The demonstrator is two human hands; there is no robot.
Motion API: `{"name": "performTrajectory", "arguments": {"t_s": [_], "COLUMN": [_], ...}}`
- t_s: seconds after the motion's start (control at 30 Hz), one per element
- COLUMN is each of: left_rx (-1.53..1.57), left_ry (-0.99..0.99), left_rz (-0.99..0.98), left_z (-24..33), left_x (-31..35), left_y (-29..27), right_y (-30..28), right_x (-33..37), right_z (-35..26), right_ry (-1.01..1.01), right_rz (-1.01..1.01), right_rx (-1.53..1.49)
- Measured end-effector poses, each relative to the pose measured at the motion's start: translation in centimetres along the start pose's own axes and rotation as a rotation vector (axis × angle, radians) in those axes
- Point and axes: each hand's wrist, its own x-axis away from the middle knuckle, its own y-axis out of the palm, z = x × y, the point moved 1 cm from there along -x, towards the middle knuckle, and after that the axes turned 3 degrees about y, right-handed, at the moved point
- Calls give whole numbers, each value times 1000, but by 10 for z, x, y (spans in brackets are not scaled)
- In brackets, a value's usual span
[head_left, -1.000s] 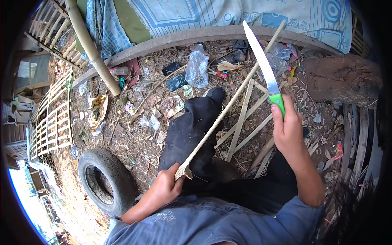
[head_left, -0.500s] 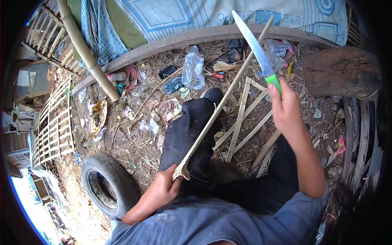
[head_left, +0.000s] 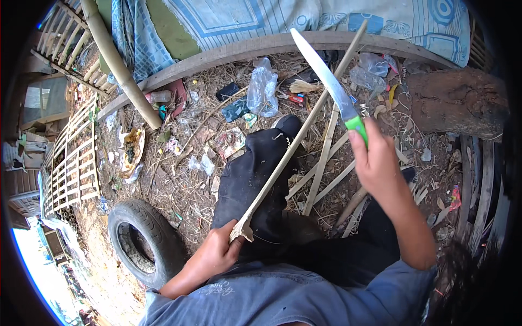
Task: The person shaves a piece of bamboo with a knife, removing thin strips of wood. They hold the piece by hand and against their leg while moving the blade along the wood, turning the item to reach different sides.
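Note:
My left hand (head_left: 222, 248) is closed round the near end of a long, thin bamboo strip (head_left: 293, 145). The strip slants away to the upper right, passing over my dark trouser leg (head_left: 247, 174). Its held end looks splayed and rough. In my right hand (head_left: 376, 157) is a knife (head_left: 331, 81) with a bright green handle and a long, slightly curved blade. The blade points up and to the left and overlaps the strip's far part in view; whether they touch I cannot tell. More bamboo strips (head_left: 322, 163) lie crossed on the ground between my legs.
An old tyre (head_left: 142, 239) lies at the left. A thick log (head_left: 457, 103) is at the right, with wooden slats (head_left: 481, 190) nearer me. A curved-looking beam (head_left: 239, 51) crosses behind, under a blue patterned cloth (head_left: 304, 13). Shavings and plastic litter (head_left: 262, 89) cover the ground.
My right hand has shifted slightly left and nearer me with the knife, whose blade now leans more to the left across the strip. The left hand keeps its hold in nearly the same place.

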Motion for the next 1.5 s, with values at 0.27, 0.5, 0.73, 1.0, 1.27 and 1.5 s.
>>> {"name": "performTrajectory", "arguments": {"t_s": [0.27, 0.5, 0.73, 1.0, 1.27, 1.5], "left_rx": [-10, -40, -57, -96, -64, -49], "left_ry": [-25, 12, -30, 15, 15, 48], "left_rz": [14, 33, 8, 52, 68, 23], "left_z": [3, 0, 5, 8, 10, 8], "left_x": [1, 4, 4, 2, 0, -2], "left_y": [-2, 2, -1, 1, 1, -1], "right_y": [1, -4, -9, -20, -20, -10], "right_x": [3, -3, -4, -20, -18, -6], "right_z": [-3, -2, 5, 11, 7, 0], "right_ry": [-47, -9, -88, 157, 189, 90], "right_rz": [31, -37, -6, -68, -65, -2], "right_rx": [43, 37, 152, 74, 25, -33]}}
